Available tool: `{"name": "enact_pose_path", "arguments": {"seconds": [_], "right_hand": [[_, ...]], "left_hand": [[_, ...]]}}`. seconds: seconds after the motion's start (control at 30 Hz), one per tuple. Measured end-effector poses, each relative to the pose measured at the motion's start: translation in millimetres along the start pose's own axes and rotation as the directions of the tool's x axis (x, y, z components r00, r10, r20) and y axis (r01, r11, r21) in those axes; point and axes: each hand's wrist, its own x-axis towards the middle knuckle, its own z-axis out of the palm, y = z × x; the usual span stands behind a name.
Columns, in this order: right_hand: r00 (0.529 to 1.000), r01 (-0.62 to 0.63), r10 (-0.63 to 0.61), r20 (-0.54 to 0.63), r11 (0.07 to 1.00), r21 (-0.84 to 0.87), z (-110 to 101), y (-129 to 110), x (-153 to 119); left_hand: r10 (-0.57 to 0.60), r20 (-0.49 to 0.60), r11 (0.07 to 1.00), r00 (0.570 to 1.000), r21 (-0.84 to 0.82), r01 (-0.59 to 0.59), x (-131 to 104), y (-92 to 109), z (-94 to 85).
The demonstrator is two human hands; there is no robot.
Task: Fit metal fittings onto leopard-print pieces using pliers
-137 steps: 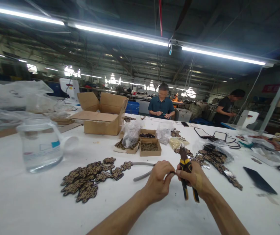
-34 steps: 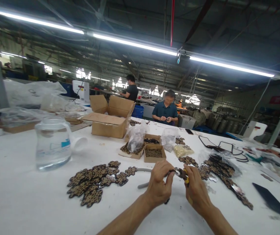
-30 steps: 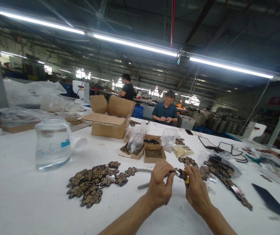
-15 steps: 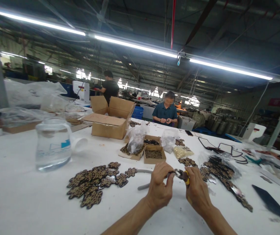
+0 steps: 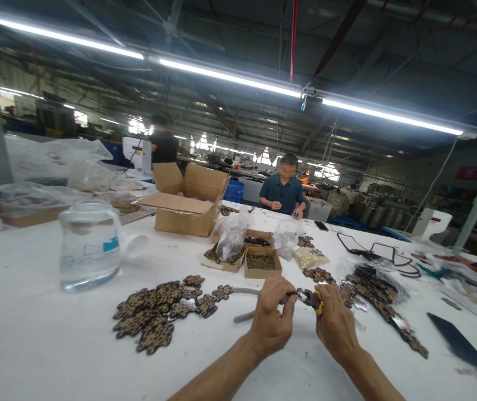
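Note:
My left hand [image 5: 272, 317] pinches a small dark piece [image 5: 292, 294], mostly covered by the fingers. Wrapped round yellow-handled pliers [image 5: 318, 302], my right hand [image 5: 336, 320] keeps the metal jaws against that piece. A grey curved tube [image 5: 244, 291] runs behind my left hand, its lower end on the table. Left of it lies a pile of leopard-patterned flower-shaped pieces [image 5: 152, 312]. More patterned pieces [image 5: 375, 295] spread out to the right of my right hand.
Small boxes of metal parts [image 5: 261, 273] and plastic bags stand beyond my hands. A water jug [image 5: 90, 248] is at left, near an open carton [image 5: 183, 221]. Black wire frames and a dark flat piece [image 5: 459, 341] lie at right. A person [image 5: 282, 192] sits across the table.
My hands and the pliers stay almost in the same place. Across the table, the seated person's hands have moved apart. A standing person in the background has shifted left.

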Motion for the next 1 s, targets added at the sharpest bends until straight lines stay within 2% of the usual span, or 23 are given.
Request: {"name": "enact_pose_path", "arguments": {"seconds": [0.33, 0.53, 1.0], "right_hand": [[0.999, 0.041, -0.041, 0.03, 0.999, -0.014, -2.0, 4.7, 2.7], [0.998, 0.043, -0.041, 0.041, 0.998, -0.045, -1.6, 12.3, -1.9], [0.996, 0.028, -0.02, 0.087, 0.995, -0.094, -7.1, 8.4, -1.1]], "left_hand": [[0.026, 0.086, 0.998, 0.996, 0.048, -0.031, 4.8, -5.6, -5.9], [0.003, 0.13, 0.999, 0.992, 0.042, -0.008, 4.4, -7.7, -4.4], [-0.001, 0.124, 1.0, 0.992, 0.019, -0.002, 3.1, -7.0, -1.5]]}}
